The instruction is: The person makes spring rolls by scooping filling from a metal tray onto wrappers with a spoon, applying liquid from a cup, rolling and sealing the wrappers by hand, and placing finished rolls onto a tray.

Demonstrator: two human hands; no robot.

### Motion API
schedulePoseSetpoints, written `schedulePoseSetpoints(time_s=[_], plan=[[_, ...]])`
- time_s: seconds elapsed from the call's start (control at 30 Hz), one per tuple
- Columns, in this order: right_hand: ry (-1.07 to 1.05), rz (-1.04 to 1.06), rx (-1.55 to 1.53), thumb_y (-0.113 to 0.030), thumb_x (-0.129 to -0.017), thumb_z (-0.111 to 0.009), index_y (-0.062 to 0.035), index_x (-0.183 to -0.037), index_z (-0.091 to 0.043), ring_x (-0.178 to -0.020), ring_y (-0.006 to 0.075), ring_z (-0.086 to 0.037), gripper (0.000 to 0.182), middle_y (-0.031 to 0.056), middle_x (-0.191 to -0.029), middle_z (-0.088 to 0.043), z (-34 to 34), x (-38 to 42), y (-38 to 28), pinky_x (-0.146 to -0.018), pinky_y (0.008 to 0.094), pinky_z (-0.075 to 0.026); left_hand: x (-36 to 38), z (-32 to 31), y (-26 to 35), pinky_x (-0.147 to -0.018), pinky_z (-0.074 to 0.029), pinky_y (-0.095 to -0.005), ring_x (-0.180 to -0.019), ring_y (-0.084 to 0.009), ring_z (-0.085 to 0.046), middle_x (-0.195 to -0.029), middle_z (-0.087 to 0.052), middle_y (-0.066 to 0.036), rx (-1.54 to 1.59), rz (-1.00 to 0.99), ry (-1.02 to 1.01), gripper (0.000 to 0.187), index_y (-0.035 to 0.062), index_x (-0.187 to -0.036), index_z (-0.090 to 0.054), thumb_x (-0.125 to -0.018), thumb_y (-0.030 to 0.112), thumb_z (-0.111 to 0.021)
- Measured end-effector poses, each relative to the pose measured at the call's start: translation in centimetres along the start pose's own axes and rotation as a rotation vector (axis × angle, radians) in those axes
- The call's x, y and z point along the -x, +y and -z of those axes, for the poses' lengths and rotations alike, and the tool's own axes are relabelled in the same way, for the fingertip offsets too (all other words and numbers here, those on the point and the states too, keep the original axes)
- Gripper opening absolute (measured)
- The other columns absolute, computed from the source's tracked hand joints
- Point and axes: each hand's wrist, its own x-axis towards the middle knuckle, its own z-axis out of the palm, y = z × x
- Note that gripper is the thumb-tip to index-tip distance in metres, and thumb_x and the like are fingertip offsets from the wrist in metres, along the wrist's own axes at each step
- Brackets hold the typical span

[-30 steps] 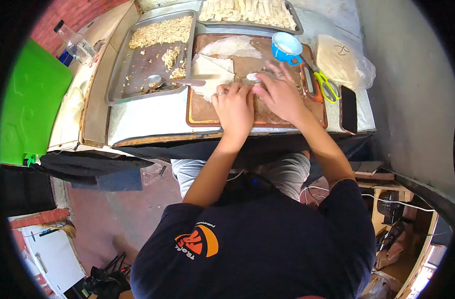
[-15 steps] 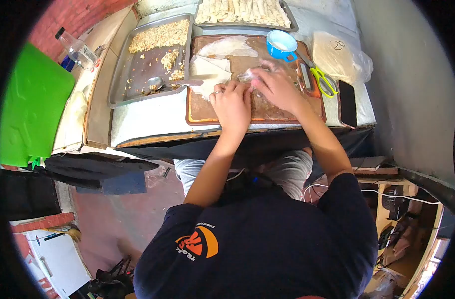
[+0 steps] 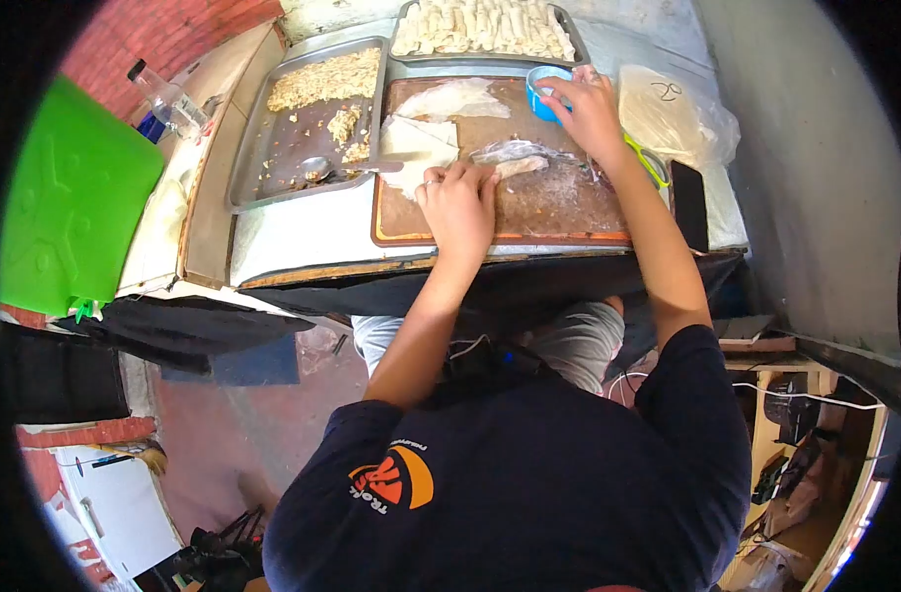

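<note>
On the brown cutting board (image 3: 589, 217), a partly wrapped spring roll (image 3: 523, 167) lies on a thin, translucent wrapper (image 3: 510, 149). My left hand (image 3: 457, 209) has its fingers closed on the roll's left end. At the far right of the board, my right hand (image 3: 591, 113) reaches over a small blue cup (image 3: 535, 103), fingers apart and fingertips at its opening; what is inside is mostly hidden. A stack of pale wrappers (image 3: 421, 141) sits left of the roll, with another loose wrapper (image 3: 452, 99) behind it.
A metal tray (image 3: 298, 138) of chopped filling holds a spoon (image 3: 315, 168). Behind stands a tray of finished rolls (image 3: 482, 30). To the right are a plastic bag (image 3: 668, 113), green-handled scissors (image 3: 654, 166) and a phone (image 3: 688, 205). A green container (image 3: 75, 202) stands left.
My right hand has left the roll and moved up and right to the blue cup, uncovering the roll. My left hand has stayed nearly in place. The whole view has shifted slightly.
</note>
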Motion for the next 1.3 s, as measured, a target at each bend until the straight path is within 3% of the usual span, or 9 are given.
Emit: schedulePoseSetpoints(time_s=[0.07,0.3,0.5,0.67,0.8,0.9,1.0,1.1,1.3], plan=[[0.006,-0.011,-0.028,-0.019,-0.084,-0.069,-0.0126,-0.096,-0.069,-0.094,0.0266,-0.056,0.014,0.0051,-0.088,-0.067,0.9,0.1,-1.1,-0.085,0.0393,-0.041,-0.2,0.0,0.0,-0.080,-0.037,-0.0437,-0.092,-0.0311,-0.054,-0.090,-0.066,-0.006,0.025,-0.002,-0.019,0.013,0.0114,-0.087,-0.072,-0.080,0.023,-0.071],[-0.340,0.077,-0.519,-0.019,-0.077,-0.076,-0.0061,-0.093,-0.067,-0.097,0.0276,-0.057,0.022,0.0081,-0.093,-0.064,0.9,4.7,-2.9,-0.088,0.0382,-0.044,-1.1,-0.7,0.1,-0.084,-0.038,-0.0445,-0.096,-0.0318,-0.053,-0.097,-0.063,-0.012,-0.088,-0.051,-0.103,0.022,0.0073,-0.090,-0.070,-0.083,0.028,-0.069],[-0.388,0.035,-0.642,-0.014,-0.087,-0.065,-0.0023,-0.095,-0.065,-0.096,0.0296,-0.056,0.014,0.0101,-0.095,-0.061,-0.9,4.6,-1.9,-0.090,0.0379,-0.042,-2.6,-1.3,0.0,-0.085,-0.039,-0.0472,-0.101,-0.0339,-0.053,-0.096,-0.061,-0.013,-0.187,-0.019,-0.207,0.020,0.0035,-0.093,-0.068,-0.088,0.022,-0.061],[-0.407,0.028,-0.447,-0.016,-0.090,-0.058,-0.0020,-0.090,-0.064,-0.094,0.0311,-0.056,0.015,0.0119,-0.094,-0.061,-2.6,3.7,-2.0,-0.090,0.0396,-0.042,-3.3,-2.7,-0.8,-0.082,-0.041,-0.0495,-0.098,-0.0356,-0.054,-0.099,-0.061,-0.014,-0.189,-0.021,-0.145,0.016,0.0039,-0.096,-0.066,-0.088,0.015,-0.059],[-0.364,0.035,-0.334,-0.016,-0.089,-0.060,-0.0048,-0.091,-0.063,-0.097,0.0303,-0.056,0.012,0.0118,-0.093,-0.062,-2.9,3.4,-2.6,-0.090,0.0421,-0.041,-3.3,-1.6,0.0,-0.080,-0.042,-0.0474,-0.094,-0.0356,-0.055,-0.095,-0.062,-0.013,0.024,-0.080,-0.123,0.010,0.0065,-0.094,-0.063,-0.087,0.012,-0.059],[-0.230,-0.083,-0.407,-0.017,-0.087,-0.064,-0.0070,-0.093,-0.062,-0.098,0.0294,-0.056,0.012,0.0103,-0.093,-0.063,-1.8,4.0,-3.6,-0.090,0.0419,-0.041,-3.0,-1.1,-0.1,-0.078,-0.043,-0.0466,-0.090,-0.0353,-0.056,-0.091,-0.063,-0.013,0.029,-0.111,-0.131,0.008,0.0072,-0.091,-0.063,-0.085,0.013,-0.062],[-0.166,0.039,-0.413,-0.019,-0.084,-0.067,-0.0089,-0.095,-0.062,-0.098,0.0289,-0.056,0.016,0.0087,-0.092,-0.063,-1.2,4.2,-3.4,-0.089,0.0403,-0.041,-3.2,-0.6,-0.4,-0.077,-0.043,-0.0463,-0.087,-0.0350,-0.057,-0.086,-0.065,-0.012,0.058,-0.130,-0.140,0.012,0.0069,-0.088,-0.065,-0.084,0.018,-0.066],[-0.282,0.111,-0.455,-0.018,-0.085,-0.068,-0.0065,-0.096,-0.065,-0.101,0.0276,-0.054,0.016,0.0084,-0.092,-0.061,-0.6,3.7,-3.5,-0.091,0.0380,-0.042,-3.8,-1.7,-1.2,-0.078,-0.043,-0.0461,-0.087,-0.0347,-0.058,-0.083,-0.066,-0.012,0.050,-0.119,-0.162,0.016,0.0065,-0.085,-0.066,-0.083,0.022,-0.068],[-0.330,0.036,-0.542,-0.017,-0.086,-0.066,-0.0055,-0.094,-0.068,-0.097,0.0305,-0.054,0.014,0.0098,-0.095,-0.061,-2.5,2.9,-2.7,-0.087,0.0395,-0.042,-4.9,-3.1,-1.6,-0.079,-0.044,-0.0459,-0.090,-0.0346,-0.059,-0.085,-0.066,-0.014,-0.146,-0.057,-0.204,0.013,0.0061,-0.087,-0.066,-0.086,0.019,-0.064]])
